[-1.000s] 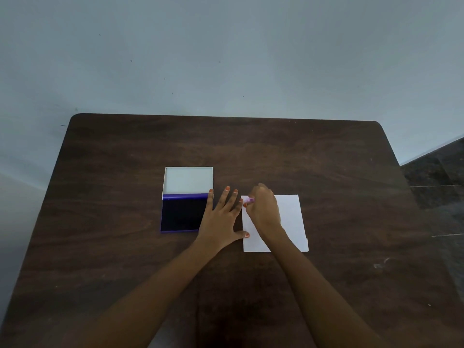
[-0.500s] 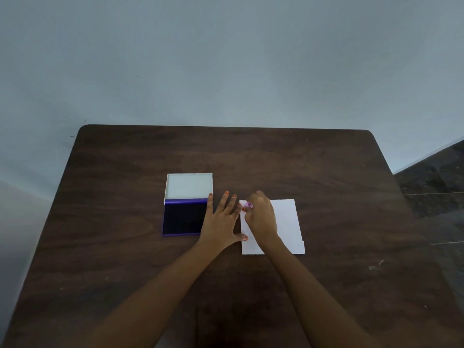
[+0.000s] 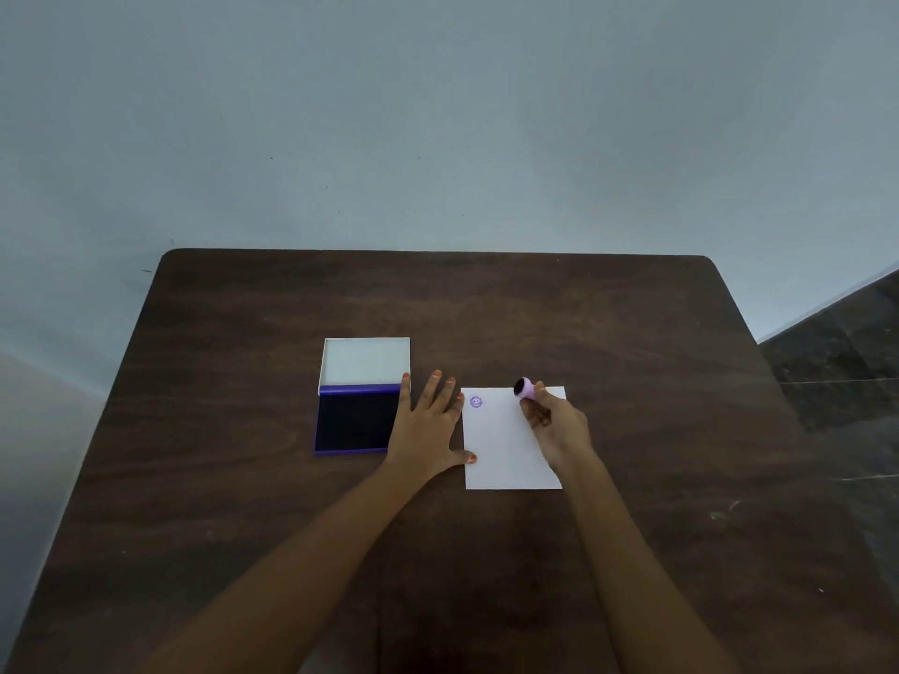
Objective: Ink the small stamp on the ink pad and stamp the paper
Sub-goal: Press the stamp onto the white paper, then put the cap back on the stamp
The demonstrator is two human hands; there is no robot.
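A white sheet of paper (image 3: 506,449) lies on the dark wooden table (image 3: 486,313), with a round purple stamp mark (image 3: 476,402) near its top left corner. My right hand (image 3: 554,423) holds the small lilac stamp (image 3: 525,388) over the paper's upper edge, its dark inked face tilted up and to the left. My left hand (image 3: 428,420) lies flat, fingers spread, between the paper and the open ink pad (image 3: 357,420); its thumb touches the paper's left edge. The pad's white lid (image 3: 366,362) is folded back.
The table's far edge runs close to a pale wall (image 3: 438,138). A dark tiled floor (image 3: 846,362) shows past the right edge.
My right hand has lifted the stamp off the paper's top left corner and moved right, uncovering a purple mark. The left hand has stayed put. The camera has tilted slightly.
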